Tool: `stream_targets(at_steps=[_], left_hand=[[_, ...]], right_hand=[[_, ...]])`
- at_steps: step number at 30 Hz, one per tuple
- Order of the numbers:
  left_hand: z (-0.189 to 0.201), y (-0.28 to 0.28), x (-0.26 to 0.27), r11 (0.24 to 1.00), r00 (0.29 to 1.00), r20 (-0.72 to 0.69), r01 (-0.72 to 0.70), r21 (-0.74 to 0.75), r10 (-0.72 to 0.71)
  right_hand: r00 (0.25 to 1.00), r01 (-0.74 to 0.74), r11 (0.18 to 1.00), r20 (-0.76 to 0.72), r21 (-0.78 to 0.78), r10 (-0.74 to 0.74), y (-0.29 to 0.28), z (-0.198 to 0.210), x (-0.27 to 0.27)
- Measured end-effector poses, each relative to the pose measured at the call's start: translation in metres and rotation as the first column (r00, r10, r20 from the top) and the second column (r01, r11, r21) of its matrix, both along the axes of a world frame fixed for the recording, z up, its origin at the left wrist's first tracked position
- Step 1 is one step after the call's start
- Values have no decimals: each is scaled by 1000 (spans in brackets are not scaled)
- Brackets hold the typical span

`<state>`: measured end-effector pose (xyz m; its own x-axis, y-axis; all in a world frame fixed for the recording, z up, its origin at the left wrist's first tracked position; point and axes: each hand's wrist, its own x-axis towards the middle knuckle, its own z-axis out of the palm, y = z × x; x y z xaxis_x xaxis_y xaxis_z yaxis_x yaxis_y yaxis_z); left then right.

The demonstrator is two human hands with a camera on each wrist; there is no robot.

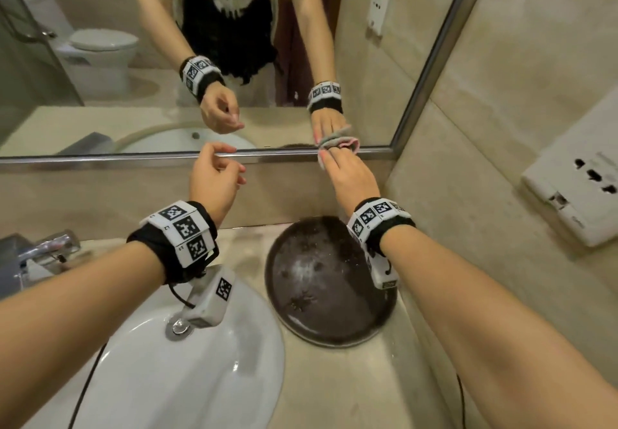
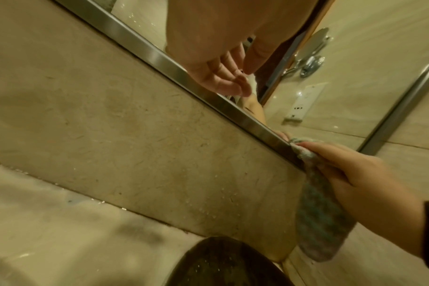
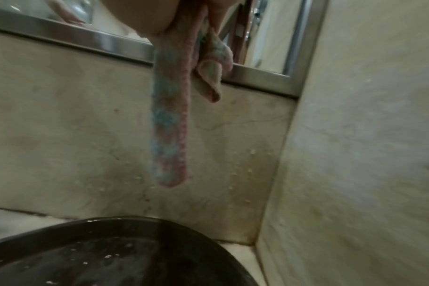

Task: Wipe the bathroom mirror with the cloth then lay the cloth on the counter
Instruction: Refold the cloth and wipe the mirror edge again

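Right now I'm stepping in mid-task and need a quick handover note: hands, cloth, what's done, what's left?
Right hand grips the cloth bunched at the mirror's bottom frame, near its right corner; one end hangs free above the dark round tray.
Left hand holds nothing, fingers loosely curled near the frame.
Done: cannot tell how much of the mirror is wiped.
Left: finish wiping if needed, then lay the cloth on the counter.

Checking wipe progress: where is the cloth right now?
The cloth is gripped in the right hand at the mirror's bottom right corner, hanging above the dark tray.
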<state>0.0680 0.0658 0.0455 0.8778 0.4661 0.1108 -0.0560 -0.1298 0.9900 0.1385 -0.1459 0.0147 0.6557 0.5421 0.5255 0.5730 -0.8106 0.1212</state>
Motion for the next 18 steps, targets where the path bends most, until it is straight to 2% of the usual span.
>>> stream_targets(at_steps=[6, 10, 12, 16, 18], left_hand=[[1, -12, 1, 1000, 1000, 1, 21, -8, -21], [9, -5, -1, 999, 999, 10, 33, -9, -32], [12, 4, -5, 999, 1000, 14, 24, -25, -24], [17, 38, -14, 999, 999, 21, -25, -39, 25], [19, 62, -17, 997, 997, 34, -66, -42, 67]], right_hand=[[962, 268, 961, -71, 67, -263, -43, 6, 11], [917, 379, 924, -155, 56, -367, -35, 14, 9], [922, 366, 929, -157, 58, -354, -21, 16, 4], [983, 148, 988, -107, -35, -151, 31, 12, -11], [988, 138, 990, -75, -11, -138, 65, 14, -18]])
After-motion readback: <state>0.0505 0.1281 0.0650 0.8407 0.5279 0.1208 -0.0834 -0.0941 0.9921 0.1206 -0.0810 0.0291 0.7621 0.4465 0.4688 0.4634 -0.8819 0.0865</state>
